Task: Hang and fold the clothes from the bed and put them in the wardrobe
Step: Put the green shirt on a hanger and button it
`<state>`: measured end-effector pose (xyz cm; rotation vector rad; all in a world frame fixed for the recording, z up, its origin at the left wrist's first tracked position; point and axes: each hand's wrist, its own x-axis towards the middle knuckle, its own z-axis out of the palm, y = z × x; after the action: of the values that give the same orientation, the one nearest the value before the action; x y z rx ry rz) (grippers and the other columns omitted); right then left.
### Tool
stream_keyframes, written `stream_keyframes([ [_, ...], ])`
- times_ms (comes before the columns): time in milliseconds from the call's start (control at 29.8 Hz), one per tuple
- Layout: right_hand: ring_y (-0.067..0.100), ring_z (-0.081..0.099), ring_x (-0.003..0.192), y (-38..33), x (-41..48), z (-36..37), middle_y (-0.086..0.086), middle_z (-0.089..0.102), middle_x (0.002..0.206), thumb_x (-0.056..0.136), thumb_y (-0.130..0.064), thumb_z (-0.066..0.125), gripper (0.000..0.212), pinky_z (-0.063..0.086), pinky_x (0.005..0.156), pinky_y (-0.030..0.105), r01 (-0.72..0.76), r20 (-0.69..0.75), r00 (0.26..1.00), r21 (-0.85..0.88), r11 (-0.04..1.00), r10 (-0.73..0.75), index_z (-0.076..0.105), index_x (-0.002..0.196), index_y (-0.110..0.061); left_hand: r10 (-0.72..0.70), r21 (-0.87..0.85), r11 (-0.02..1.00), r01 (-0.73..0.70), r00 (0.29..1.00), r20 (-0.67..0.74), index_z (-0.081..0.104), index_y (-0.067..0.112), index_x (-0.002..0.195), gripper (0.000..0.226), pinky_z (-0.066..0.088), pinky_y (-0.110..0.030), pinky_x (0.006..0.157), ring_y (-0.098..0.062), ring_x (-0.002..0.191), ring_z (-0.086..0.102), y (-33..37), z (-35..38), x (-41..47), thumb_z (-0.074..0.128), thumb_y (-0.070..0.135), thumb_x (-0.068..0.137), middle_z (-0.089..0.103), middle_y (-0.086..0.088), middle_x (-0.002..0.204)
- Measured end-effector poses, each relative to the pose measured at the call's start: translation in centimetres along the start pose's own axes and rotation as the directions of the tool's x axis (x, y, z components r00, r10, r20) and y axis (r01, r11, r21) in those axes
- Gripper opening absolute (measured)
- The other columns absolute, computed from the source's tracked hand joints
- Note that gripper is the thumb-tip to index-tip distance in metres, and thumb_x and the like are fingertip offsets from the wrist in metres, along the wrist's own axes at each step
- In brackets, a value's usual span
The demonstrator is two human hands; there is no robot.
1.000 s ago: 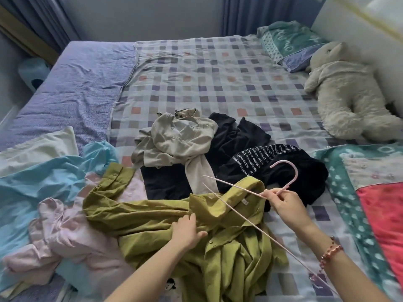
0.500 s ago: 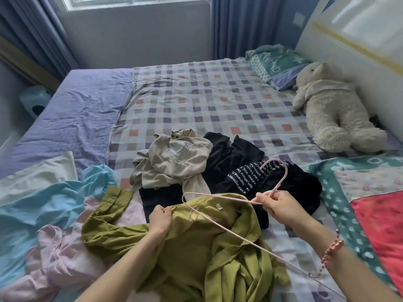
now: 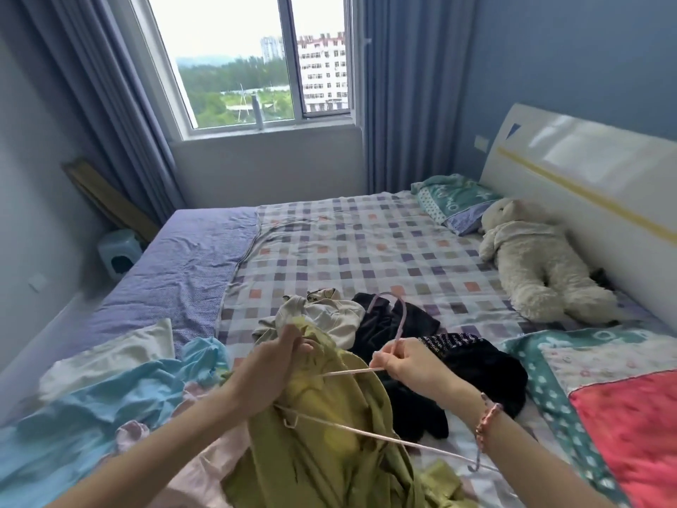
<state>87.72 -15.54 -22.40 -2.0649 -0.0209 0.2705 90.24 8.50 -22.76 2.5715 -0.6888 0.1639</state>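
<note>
Clothes [image 3: 397, 326] heap on checked bed [image 3: 366, 243] by window [image 3: 249, 56]; left hand [image 3: 267, 364] grips green shirt [image 3: 329, 456], right hand [image 3: 414, 364] pinches pink hanger [image 3: 366, 433].

Soft window [image 3: 249, 60] daylight, wide-angle warp

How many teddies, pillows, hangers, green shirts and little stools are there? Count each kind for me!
Teddy: 1
Pillow: 1
Pink hanger: 1
Green shirt: 1
Blue stool: 1
Total: 5
</note>
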Motion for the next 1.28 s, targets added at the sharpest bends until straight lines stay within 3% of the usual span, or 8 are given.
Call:
stream_keyframes([
  [201, 0.008, 0.057, 0.062, -5.7, -2.9, 2.9, -0.002, 0.061, 0.074, 0.094, -0.017, 0.054, 0.013, 0.048, 0.061, 0.018, 0.189, 0.066, 0.980, 0.016, 0.982, -0.189, 0.065, 0.098, -0.013, 0.288, 0.183, 0.950, -0.255, 0.938, -0.191, 0.035, 0.023, 0.090, 0.034, 0.023, -0.003, 0.034, -0.010, 0.033, 0.036, 5.9, -7.4, -2.7, 0.027, 0.056, 0.092, 0.034, 0.016, 0.047],
  [403, -0.002, 0.045, 0.046, -10.7, -5.6, 1.3, -0.007, 0.044, 0.062, 0.095, -0.013, 0.053, 0.034, 0.038, 0.048, 0.010, 0.247, -0.219, 0.949, 0.076, 0.966, -0.225, 0.048, 0.128, -0.007, 0.552, 0.630, 0.714, -0.305, 0.799, -0.239, 0.040, 0.017, 0.084, 0.026, 0.028, -0.012, 0.034, -0.001, 0.034, 0.032, 6.7, -13.1, -5.1, 0.037, 0.038, 0.098, 0.046, 0.009, 0.048],
  [571, 0.010, 0.057, 0.077, -14.3, -7.6, -1.2, -0.002, 0.056, 0.084, 0.094, -0.013, 0.054, 0.022, 0.044, 0.063, 0.008, 0.297, -0.350, 0.904, 0.101, 0.950, -0.246, 0.057, 0.114, -0.005, 0.523, 0.727, 0.677, -0.114, 0.769, -0.367, 0.039, 0.011, 0.084, 0.021, 0.006, -0.007, 0.036, -0.003, 0.032, 0.024, 5.8, -17.7, -7.5, 0.054, 0.026, 0.085, 0.039, 0.003, 0.041],
  [739, 0.011, 0.056, 0.067, -16.6, -8.6, 0.1, -0.001, 0.058, 0.074, 0.091, -0.013, 0.058, 0.009, 0.046, 0.060, 0.014, 0.362, -0.382, 0.869, 0.057, 0.930, -0.315, 0.062, 0.098, -0.009, 0.474, 0.672, 0.740, -0.041, 0.741, -0.476, 0.039, 0.010, 0.086, 0.042, 0.029, -0.011, 0.029, -0.006, 0.026, 0.030, 7.6, -19.4, -8.2, 0.014, 0.040, 0.102, 0.041, 0.005, 0.042],
  [873, 0.007, 0.057, 0.061, -18.9, -9.7, 4.1, -0.003, 0.059, 0.073, 0.091, -0.010, 0.058, 0.014, 0.044, 0.049, 0.011, 0.410, -0.235, 0.897, 0.116, 0.905, -0.376, 0.062, 0.104, -0.006, 0.559, 0.687, 0.715, -0.128, 0.695, -0.452, 0.040, 0.011, 0.090, 0.023, 0.033, -0.009, 0.033, -0.005, 0.031, 0.036, 9.2, -20.9, -9.2, 0.045, 0.033, 0.095, 0.046, 0.004, 0.047],
  [1074, 0.007, 0.051, 0.055, -21.7, -9.6, 6.6, -0.002, 0.055, 0.069, 0.093, -0.011, 0.055, 0.007, 0.035, 0.042, 0.009, 0.370, -0.317, 0.913, 0.384, 0.846, -0.256, 0.061, 0.096, -0.012, 0.397, 0.486, 0.851, -0.198, 0.849, -0.350, 0.032, 0.028, 0.084, 0.019, 0.024, -0.005, 0.033, 0.000, 0.030, 0.034, 11.0, -20.4, -13.5, 0.039, 0.043, 0.092, 0.031, 0.018, 0.049],
  [1175, 0.000, 0.042, 0.037, -23.2, -10.1, 6.1, -0.007, 0.048, 0.051, 0.094, -0.010, 0.053, 0.012, 0.028, 0.033, 0.010, 0.341, -0.254, 0.935, 0.467, 0.816, -0.246, 0.059, 0.083, -0.009, 0.128, 0.299, 0.953, -0.046, 0.957, -0.260, 0.043, 0.025, 0.071, 0.062, 0.035, -0.010, 0.055, -0.002, 0.053, 0.052, 9.9, -21.8, -15.5, 0.013, 0.079, 0.079, 0.051, 0.013, 0.058],
  [1276, 0.000, 0.036, 0.030, -25.1, -10.6, 6.2, -0.009, 0.045, 0.040, 0.094, -0.006, 0.051, 0.019, 0.024, 0.030, 0.011, 0.373, -0.155, 0.927, 0.486, 0.790, -0.343, 0.058, 0.077, -0.008, 0.137, 0.370, 0.927, 0.063, 0.862, -0.489, 0.060, 0.026, 0.103, 0.089, 0.042, -0.024, 0.086, -0.008, 0.103, 0.055, 9.1, -24.0, -13.8, 0.007, 0.088, 0.069, 0.061, 0.012, 0.109],
])
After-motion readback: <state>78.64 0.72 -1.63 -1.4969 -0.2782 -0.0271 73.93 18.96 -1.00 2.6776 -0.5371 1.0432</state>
